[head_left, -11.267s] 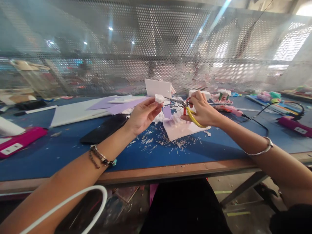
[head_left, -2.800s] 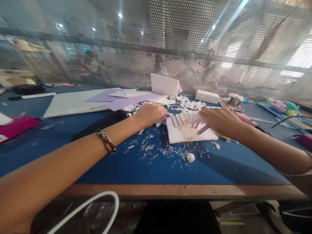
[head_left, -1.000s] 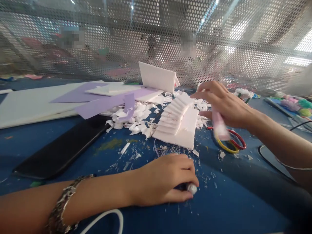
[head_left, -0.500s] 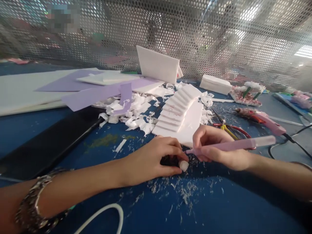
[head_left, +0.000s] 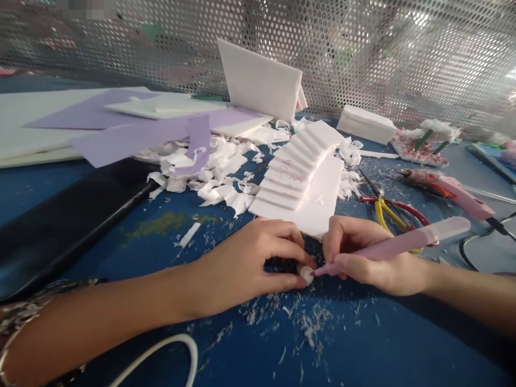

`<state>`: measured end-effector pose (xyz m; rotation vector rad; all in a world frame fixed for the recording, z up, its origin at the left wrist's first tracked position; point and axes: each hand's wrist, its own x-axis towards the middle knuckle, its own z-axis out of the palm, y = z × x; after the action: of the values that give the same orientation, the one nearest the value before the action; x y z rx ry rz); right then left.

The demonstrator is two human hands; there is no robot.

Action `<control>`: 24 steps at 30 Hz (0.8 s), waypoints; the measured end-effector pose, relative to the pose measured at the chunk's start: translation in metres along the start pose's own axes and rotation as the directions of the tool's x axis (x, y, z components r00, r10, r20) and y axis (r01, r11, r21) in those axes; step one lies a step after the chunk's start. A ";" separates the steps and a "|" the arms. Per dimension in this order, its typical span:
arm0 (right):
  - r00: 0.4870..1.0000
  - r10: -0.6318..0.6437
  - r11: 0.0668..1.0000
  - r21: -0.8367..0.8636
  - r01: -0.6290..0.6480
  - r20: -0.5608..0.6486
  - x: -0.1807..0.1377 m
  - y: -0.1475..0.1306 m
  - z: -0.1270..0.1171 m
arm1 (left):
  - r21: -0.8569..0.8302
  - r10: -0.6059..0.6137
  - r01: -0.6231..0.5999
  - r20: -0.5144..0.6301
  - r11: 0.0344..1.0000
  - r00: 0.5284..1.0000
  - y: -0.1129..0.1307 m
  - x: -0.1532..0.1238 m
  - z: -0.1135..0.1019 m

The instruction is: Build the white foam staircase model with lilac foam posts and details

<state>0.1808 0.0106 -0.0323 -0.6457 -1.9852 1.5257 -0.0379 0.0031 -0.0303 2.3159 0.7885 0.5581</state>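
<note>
Between thumb and fingers, my left hand [head_left: 262, 263] pinches a small white round piece [head_left: 307, 275] low over the table, its flat end facing right. My right hand [head_left: 371, 260] is closed around a pink pen-like tool [head_left: 393, 244] with a translucent rear end. The tool slants down to the left, and its narrow tip meets the white piece's end or lies right beside it. White shavings [head_left: 310, 322] are scattered below my fingers. Just beyond my hands, a fanned stack of white foam strips [head_left: 290, 177] rests on a white foam sheet [head_left: 322, 199].
Red-and-yellow pliers [head_left: 381, 207] and a pink glue gun [head_left: 455, 193] with a black cord lie at right. Crumpled white scraps [head_left: 229, 193], purple sheets [head_left: 133, 134] and a black slab [head_left: 76, 226] are at left. A white cable [head_left: 193, 349] curves in front; a perforated metal screen [head_left: 169, 48] stands behind.
The pink tool's tip has moved down from beside my left fingers to the end of the white piece. My left hand keeps its pinch. The camera view has shifted slightly.
</note>
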 end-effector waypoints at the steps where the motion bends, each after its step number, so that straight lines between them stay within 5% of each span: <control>1: 1.000 0.009 1.000 -0.025 -0.010 -0.001 0.000 0.000 0.000 | -0.001 -0.004 0.004 0.001 1.000 1.000 0.000 0.000 0.000; 7: 0.999 0.039 0.987 -0.160 -0.034 0.027 -0.002 -0.003 0.000 | -0.012 -0.038 0.038 0.011 0.999 0.999 0.004 0.001 0.000; 24: 0.998 -0.037 0.987 -0.154 0.043 0.044 -0.001 -0.002 0.000 | 0.024 -0.016 0.016 -0.004 1.000 1.000 0.003 0.001 0.000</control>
<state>0.1818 0.0096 -0.0303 -0.6371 -2.1503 1.3817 -0.0355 0.0018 -0.0280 2.3291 0.8196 0.5489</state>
